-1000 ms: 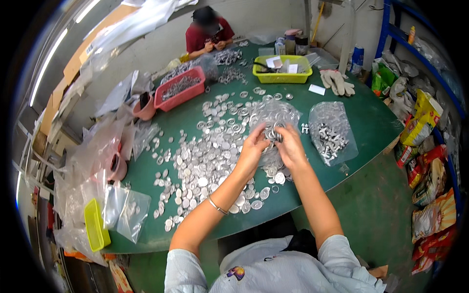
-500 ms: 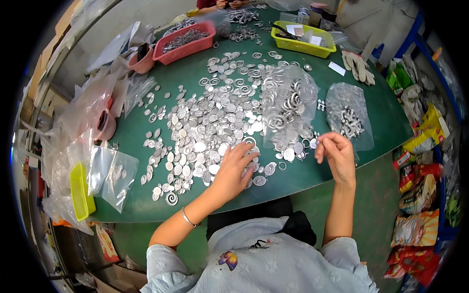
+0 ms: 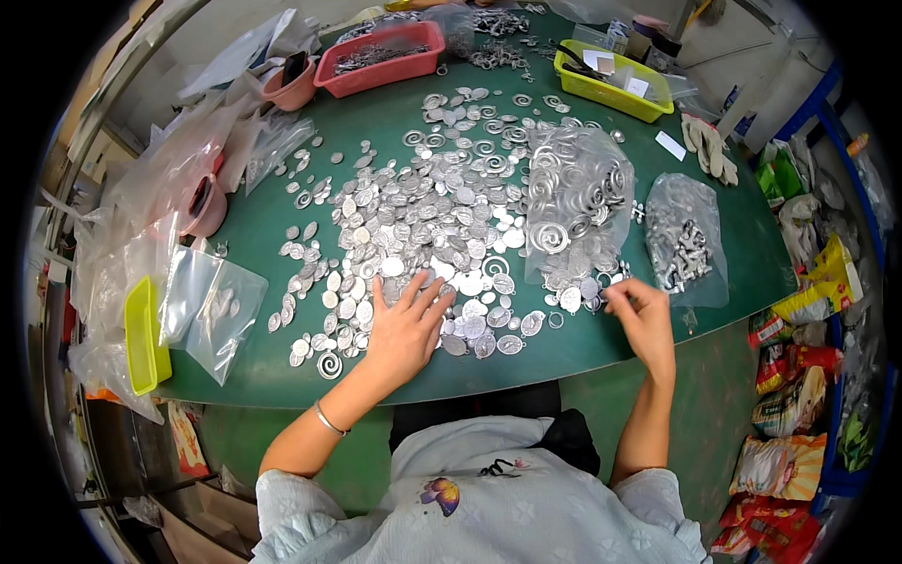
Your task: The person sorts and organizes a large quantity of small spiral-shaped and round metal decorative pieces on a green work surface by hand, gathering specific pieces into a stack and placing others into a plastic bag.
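Observation:
My left hand (image 3: 406, 329) lies with fingers spread on the near edge of a wide heap of silver oval pendants (image 3: 413, 216). My right hand (image 3: 643, 324) is closed in a pinch, thumb against forefinger, at the right end of the heap; whether a small piece is between the fingertips I cannot make out. Beyond it, a clear plastic bag (image 3: 575, 179) full of silver spiral pendants lies partly over the heap. Farther right is another clear bag (image 3: 697, 211) holding small silver pieces. A few loose pendants (image 3: 509, 345) lie between my hands.
On the green table (image 3: 235, 310) stand a pink basket (image 3: 381, 80) of metal parts and a yellow-green basket (image 3: 615, 91). Gloves (image 3: 709, 150) lie far right. Plastic bags (image 3: 211, 301), pink tubs (image 3: 202, 209) and a yellow tray (image 3: 143, 338) crowd the left.
My left hand has slid left along the heap. My right hand has come a little nearer and left, its fingertips pinched beside the heap's right end. The whole view has shifted slightly.

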A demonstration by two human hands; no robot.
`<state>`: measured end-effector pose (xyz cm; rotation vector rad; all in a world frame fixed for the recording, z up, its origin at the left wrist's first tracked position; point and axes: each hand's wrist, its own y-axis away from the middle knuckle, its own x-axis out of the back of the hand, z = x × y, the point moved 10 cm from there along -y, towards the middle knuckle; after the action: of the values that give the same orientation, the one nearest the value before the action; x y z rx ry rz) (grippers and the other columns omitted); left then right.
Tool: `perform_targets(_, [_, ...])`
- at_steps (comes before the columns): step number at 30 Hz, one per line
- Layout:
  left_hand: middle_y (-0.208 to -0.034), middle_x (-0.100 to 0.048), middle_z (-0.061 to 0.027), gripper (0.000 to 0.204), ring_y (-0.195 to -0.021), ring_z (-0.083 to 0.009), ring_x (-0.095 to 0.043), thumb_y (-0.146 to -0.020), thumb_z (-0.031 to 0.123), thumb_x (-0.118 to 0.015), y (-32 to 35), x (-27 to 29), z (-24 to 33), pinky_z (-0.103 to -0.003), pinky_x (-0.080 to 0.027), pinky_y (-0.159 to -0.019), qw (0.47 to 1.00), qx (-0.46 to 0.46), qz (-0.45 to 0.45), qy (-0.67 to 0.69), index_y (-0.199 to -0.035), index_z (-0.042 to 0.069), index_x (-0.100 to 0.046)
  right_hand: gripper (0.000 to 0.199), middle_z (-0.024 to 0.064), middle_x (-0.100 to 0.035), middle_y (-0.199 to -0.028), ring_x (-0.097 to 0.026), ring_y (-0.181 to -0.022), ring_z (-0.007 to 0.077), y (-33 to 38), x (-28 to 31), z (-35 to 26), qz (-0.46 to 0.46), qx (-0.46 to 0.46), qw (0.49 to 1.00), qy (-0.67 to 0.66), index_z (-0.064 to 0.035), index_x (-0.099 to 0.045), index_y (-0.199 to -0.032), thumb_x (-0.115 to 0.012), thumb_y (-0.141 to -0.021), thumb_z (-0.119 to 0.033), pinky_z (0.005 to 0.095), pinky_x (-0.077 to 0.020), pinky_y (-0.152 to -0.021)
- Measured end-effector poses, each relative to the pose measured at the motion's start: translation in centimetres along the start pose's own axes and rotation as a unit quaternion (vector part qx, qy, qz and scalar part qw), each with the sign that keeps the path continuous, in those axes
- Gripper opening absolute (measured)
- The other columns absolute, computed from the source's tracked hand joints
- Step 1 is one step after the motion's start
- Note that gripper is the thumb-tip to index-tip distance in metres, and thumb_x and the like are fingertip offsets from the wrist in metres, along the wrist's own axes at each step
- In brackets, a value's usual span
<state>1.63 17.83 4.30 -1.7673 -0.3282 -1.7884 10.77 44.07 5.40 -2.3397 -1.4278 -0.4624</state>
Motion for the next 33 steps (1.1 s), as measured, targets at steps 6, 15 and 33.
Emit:
perform_targets(6, [-0.123, -0.048, -0.0029, 0.039, -0.12, -0.024, -0.039, -0.075, 0.011, -0.059, 1.8, 0.6, -1.6, -0.07, -0.019, -0.093, 0.999, 0.019, 0.016, -0.029, -0.114, 0.013, -0.055, 0.015, 0.0088, -0.064, -0.078, -0.06, -0.065, 0.0154, 0.3, -10.5, -6.7, -0.203, 0.102, 0.973, -0.044, 0.0014, -0.062, -0.093, -0.059, -0.08, -0.005, 0.0271, -0.0442, -0.055])
perform_targets(15, [-0.122, -0.048, -0.009, 0.039, -0.119, -0.0323, -0.039, -0.07, 0.004, -0.059, 4.7, 2.1, -7.3, -0.064, -0.02, -0.097, 0.99, 0.124, 0.057, -0.037, -0.109, 0.009, -0.057, 0.017, 0.0179, -0.058, -0.087, -0.06, -0.08, 0.0307, -5.0, -16.5, -5.7, -0.086, 0.175, 0.882, 0.43, 0.0034, -0.057, -0.088, -0.06, -0.076, -0.009, 0.0352, -0.0513, -0.062])
perform_targets(33, [-0.131, -0.042, -0.0034, 0.029, -0.124, -0.03, -0.034, -0.075, 0.01, -0.06, 0.6, 0.3, -4.2, -0.06, -0.027, -0.095, 0.998, -0.022, 0.033, 0.048, -0.104, 0.013, -0.059, 0.028, 0.0143, -0.061, -0.072, -0.059, -0.071, 0.0307, -7.3, -17.7, -3.9, -0.295, 0.025, 0.909, 0.294, -0.001, -0.056, -0.077, -0.072, -0.066, -0.022, 0.0395, -0.0445, -0.062])
